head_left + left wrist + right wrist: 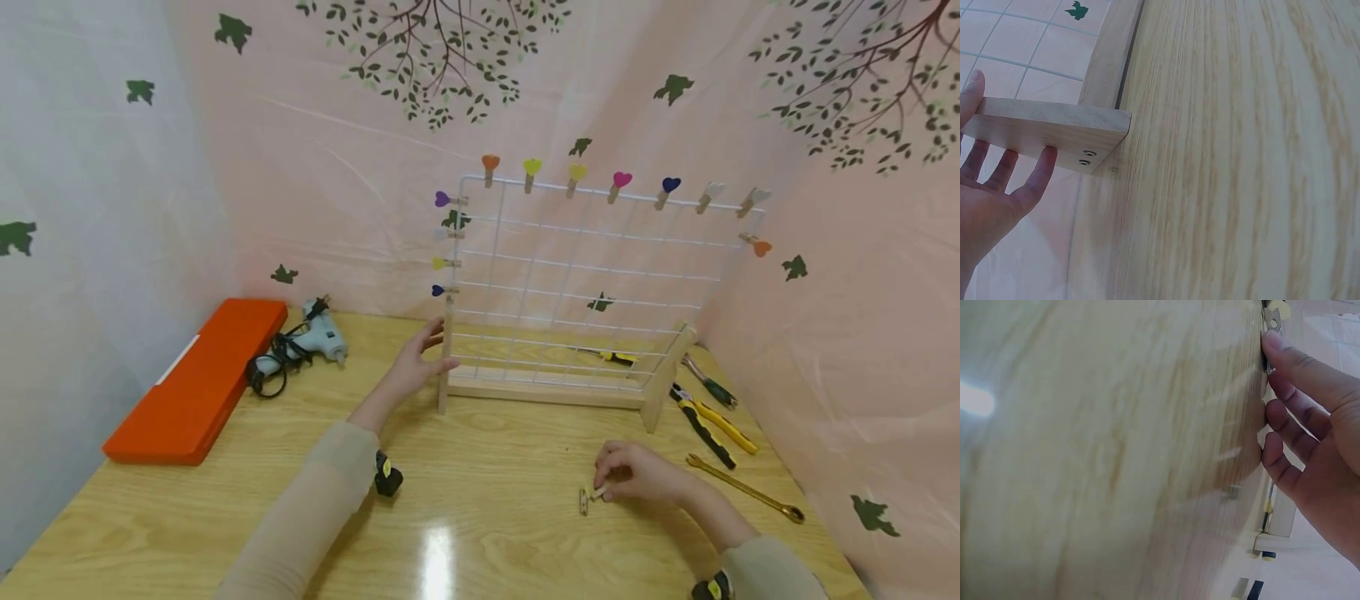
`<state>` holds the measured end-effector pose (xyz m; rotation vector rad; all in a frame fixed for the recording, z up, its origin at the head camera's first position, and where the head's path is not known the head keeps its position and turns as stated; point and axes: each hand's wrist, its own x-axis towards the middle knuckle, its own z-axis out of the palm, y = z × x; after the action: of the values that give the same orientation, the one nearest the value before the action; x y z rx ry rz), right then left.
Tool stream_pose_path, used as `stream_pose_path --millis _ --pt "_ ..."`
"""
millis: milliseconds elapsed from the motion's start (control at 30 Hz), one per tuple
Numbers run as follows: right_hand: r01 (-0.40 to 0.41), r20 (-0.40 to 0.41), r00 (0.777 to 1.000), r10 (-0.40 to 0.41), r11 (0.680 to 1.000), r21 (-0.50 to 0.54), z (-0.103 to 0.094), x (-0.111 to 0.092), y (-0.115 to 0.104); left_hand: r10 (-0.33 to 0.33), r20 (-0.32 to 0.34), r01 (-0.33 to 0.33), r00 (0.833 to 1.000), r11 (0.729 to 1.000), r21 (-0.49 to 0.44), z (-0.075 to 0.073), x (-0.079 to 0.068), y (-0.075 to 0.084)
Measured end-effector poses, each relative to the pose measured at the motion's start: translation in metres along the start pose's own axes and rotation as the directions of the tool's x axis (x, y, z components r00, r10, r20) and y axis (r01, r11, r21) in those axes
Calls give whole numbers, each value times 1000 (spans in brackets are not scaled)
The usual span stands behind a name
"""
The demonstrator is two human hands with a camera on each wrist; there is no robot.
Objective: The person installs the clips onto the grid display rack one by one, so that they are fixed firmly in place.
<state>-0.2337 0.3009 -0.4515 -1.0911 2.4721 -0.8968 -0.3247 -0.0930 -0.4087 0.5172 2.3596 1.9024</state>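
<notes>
A white wire grid rack (585,287) stands upright on a wooden stand, with small heart clothespins clipped along its top and upper sides. My left hand (411,367) grips the stand's left wooden leg (1054,122), thumb on one side and fingertips on the other. Low over the table in front of the rack, my right hand (637,473) pinches a small wooden clothespin (598,493) between thumb and index finger. In the right wrist view, part of this clothespin (1274,320) shows past the thumb tip. Another small clothespin (583,502) lies on the table right beside it.
At the left lie an orange case (198,383) and a glue gun (318,333) with its cord. Yellow-black pliers (705,425), a golden wrench (742,487) and a green-handled tool (716,387) lie right of the rack. A yellow-handled screwdriver (617,357) lies behind it.
</notes>
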Motion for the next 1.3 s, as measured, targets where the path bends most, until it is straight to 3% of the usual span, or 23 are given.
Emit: stream_pose_path --millis 133,233,333,433,600,667,767,833,867,967,1000,1067,1100,1167,1233,1300 --pt "-70 -18 997 70 997 -11 -3 -1 -3 7 7 -7 1000 1000 5 0 -4 4" --pt "-138 -76 988 135 990 -30 -9 -2 -10 19 10 -19 1000 1000 -7 0 -3 2" --pt "-187 -188 967 170 980 -73 -20 -3 -17 32 10 -32 999 999 -22 0 1 -4" --pt "-217 -329 929 168 969 -118 -34 -5 -25 33 2 -33 999 999 -17 0 6 -15" --pt "-245 -550 827 121 956 -158 -67 -10 -40 33 -21 -33 999 999 13 2 12 -27" --pt "-213 -603 791 106 971 -108 -81 -12 -45 36 -25 -35 999 999 18 2 12 -28" --pt "-155 -690 718 88 987 -35 -103 -16 -52 31 -33 -31 999 999 19 2 12 -28" --pt "-164 -752 649 113 986 6 -117 -18 -58 37 -30 -37 999 999 22 1 12 -27" --pt "-186 -787 603 129 982 19 -124 -20 -60 39 -30 -38 999 999 22 1 12 -27" --pt "-228 -875 434 215 966 124 -143 -23 -69 34 -31 -33 999 999 21 1 12 -26" --pt "-205 -889 385 250 962 181 -149 -25 -72 32 -30 -31 999 999 22 1 12 -26" --pt "-99 -898 320 302 953 285 -161 -26 -77 26 -28 -26 999 999 21 1 12 -26" --pt "-38 -896 300 328 943 332 -166 -26 -79 26 -26 -25 999 999 24 1 12 -25" --pt "55 -884 294 363 917 395 -175 -27 -81 18 -25 -18 1000 1000 25 1 11 -25" --pt "44 -867 306 394 904 426 -181 -27 -83 15 -19 -15 1000 1000 23 1 11 -26" --pt "-50 -854 316 413 906 419 -187 -27 -83 15 -17 -14 1000 1000 19 1 11 -26"
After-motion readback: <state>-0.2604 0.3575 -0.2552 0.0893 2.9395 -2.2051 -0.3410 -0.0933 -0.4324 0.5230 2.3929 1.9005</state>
